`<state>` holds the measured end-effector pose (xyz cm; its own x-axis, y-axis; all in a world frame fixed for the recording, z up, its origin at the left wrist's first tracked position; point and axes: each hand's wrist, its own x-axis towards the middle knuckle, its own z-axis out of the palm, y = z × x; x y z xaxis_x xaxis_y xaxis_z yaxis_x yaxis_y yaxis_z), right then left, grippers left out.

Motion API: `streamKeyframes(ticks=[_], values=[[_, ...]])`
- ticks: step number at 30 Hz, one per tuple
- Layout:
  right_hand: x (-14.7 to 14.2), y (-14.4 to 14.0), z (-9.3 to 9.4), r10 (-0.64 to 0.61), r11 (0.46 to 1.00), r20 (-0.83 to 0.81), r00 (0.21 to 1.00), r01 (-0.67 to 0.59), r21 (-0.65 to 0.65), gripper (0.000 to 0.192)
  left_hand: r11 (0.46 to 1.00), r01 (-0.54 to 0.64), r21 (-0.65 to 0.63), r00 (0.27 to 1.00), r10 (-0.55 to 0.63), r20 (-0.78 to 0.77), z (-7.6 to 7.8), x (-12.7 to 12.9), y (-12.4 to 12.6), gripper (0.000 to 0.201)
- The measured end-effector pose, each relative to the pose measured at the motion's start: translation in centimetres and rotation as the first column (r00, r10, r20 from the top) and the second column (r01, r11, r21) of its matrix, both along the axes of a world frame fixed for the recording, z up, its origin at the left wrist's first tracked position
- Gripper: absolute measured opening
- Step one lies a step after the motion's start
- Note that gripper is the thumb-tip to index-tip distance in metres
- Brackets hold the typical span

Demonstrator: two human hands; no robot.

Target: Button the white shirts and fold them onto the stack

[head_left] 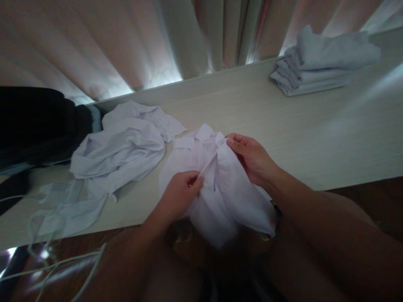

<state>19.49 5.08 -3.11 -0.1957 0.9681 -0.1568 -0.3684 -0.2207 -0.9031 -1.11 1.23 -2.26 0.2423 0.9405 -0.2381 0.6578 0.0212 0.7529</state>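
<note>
A white collared shirt lies in front of me, partly on the pale bench and partly hanging over its front edge. My left hand pinches the edge of the shirt's front opening between thumb and fingers. Up by the collar, my right hand grips the other side close to a small button. Between my hands the front looks parted lower down. The right fingertips are partly hidden behind the cloth.
Left of the shirt lies a crumpled pile of white clothing. Folded white garments are stacked at the back right. Dark clothes sit at the far left, above white cables. Curtains hang behind the bench.
</note>
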Motion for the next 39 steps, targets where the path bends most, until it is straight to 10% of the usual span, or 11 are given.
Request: streamKeyframes(ticks=[8,13,17,22,28,31,36,39], values=[[0.7,3.5,-1.5,-0.183,0.967,0.290,0.939,0.118,0.227,0.027,0.968,-0.187,-0.170,0.873,0.243,0.422,0.4,0.0,1.6,0.036],[1.3,4.5,-4.7,-0.273,0.956,0.675,0.685,0.118,0.267,0.026,0.934,-0.081,-0.349,0.896,0.222,0.386,-3.3,0.4,2.5,0.029],[1.4,1.1,-2.2,-0.515,0.827,0.758,0.400,0.000,0.562,0.018,0.925,-0.079,-0.372,0.830,0.267,0.490,-4.6,0.3,2.5,0.023],[1.5,-2.8,-0.7,-0.123,0.958,0.992,0.030,-0.256,0.127,0.058,0.917,-0.076,-0.393,0.785,0.298,0.544,-4.4,0.3,2.0,0.023],[2.0,-2.0,-3.2,-0.105,0.943,0.987,-0.122,-0.328,0.060,0.026,0.936,-0.094,-0.338,0.831,0.261,0.491,-3.5,0.6,2.0,0.030],[2.7,-1.5,-2.4,-0.084,0.939,0.996,-0.005,-0.335,0.078,0.024,0.932,-0.002,-0.363,0.825,0.207,0.526,-3.0,0.4,2.0,0.033],[3.3,-1.4,0.9,0.054,0.946,0.736,0.675,-0.270,0.178,0.031,0.935,0.046,-0.352,0.838,0.156,0.523,-2.1,0.0,1.9,0.033],[2.5,-1.9,2.0,0.080,0.963,0.499,0.863,-0.196,0.184,0.028,0.959,-0.102,-0.266,0.829,0.229,0.510,-1.4,0.7,1.7,0.033]])
